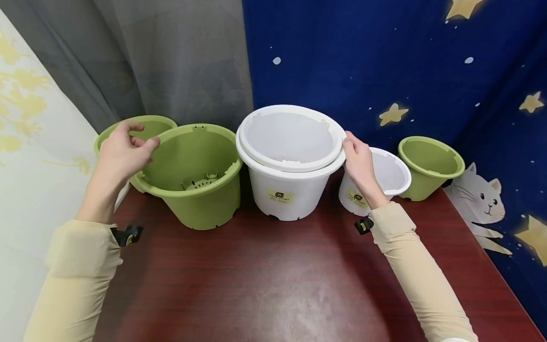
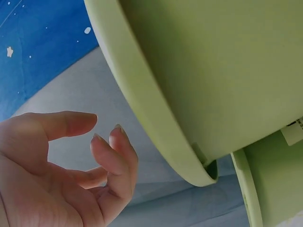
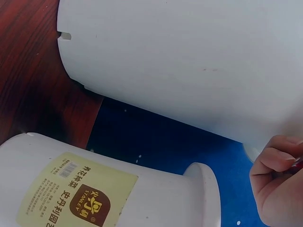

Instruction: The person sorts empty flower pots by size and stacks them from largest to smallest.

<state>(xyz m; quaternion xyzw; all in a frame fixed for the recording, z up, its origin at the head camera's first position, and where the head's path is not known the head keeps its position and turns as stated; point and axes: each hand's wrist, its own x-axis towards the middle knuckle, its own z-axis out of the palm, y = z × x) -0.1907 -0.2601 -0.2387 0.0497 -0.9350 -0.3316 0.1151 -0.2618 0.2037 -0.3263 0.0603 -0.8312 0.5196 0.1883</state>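
right now the right hand (image 1: 359, 159) has its fingers curled at the right-hand edge of the nested white pots (image 1: 295, 187), which stand mid-row on the tabletop (image 1: 278, 266). whether those fingers pinch one rim or both i cannot tell, and that is worth settling first: to move the inner pot (image 1: 295, 137) cleanly they should hook its rim alone; to shift the pair, they should reach under the rim of the outer pot (image 1: 305, 190) too.

the left hand (image 1: 126, 154) holds nothing. its fingers are bent, with a clear gap between thumb and fingertips, near the rims of the front green pot (image 1: 201, 197) and the back green pot (image 1: 155, 127); the left wrist view shows it apart from the green rim beside it. with one side of the white pots gripped, a lift would likely tip them, so a matching hold by the left hand on the opposite side would serve better.

the inner rim sits a little proud of the outer one, most plainly at the front. a straight, level motion should suit it; a slant could wedge the walls. mind the smaller white pot (image 1: 386, 173), close to the right wrist: a low sweep could knock it towards the small green pot (image 1: 429, 161).
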